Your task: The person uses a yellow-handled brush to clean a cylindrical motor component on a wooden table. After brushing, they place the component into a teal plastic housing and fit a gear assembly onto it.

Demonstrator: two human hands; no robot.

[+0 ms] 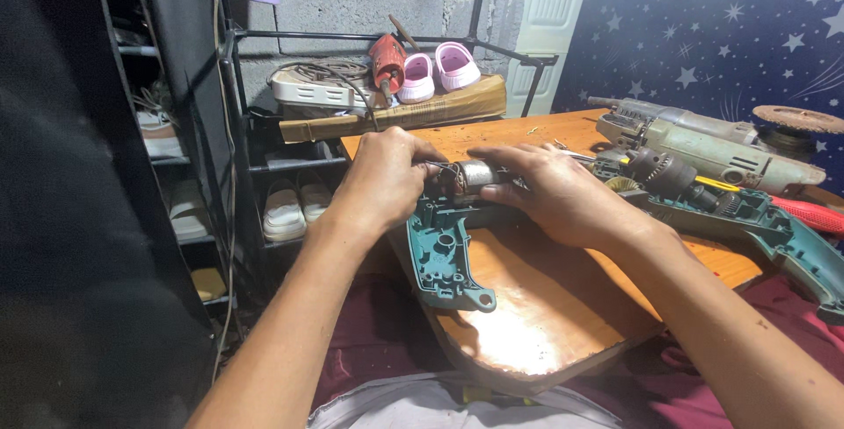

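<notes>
Far left, off the surface: black metal shoe rack [264,143] w/ white shoes; on top a red power tool [387,61] and pink clogs [437,69]. Left hand [380,181] is closed round the end of the grey cylindrical motor core w/ copper windings [466,176], fingers curled tight. Core sits in the open teal plastic drill housing half [444,249], which lies flat on the orange wooden surface [536,306], handle end toward the person. Right hand [563,196] lies over the core's other end, fingers bent, pressing/pinching it; exact grip partly hidden. Core looks heavy for its size, rigid, but windings and thin wires are fragile: best held by the metal body, not the copper. Housing is light, stiff, likely to slide. Right: drill chuck [655,172], grey drill body [712,143], abrasive disc [796,117].
</notes>
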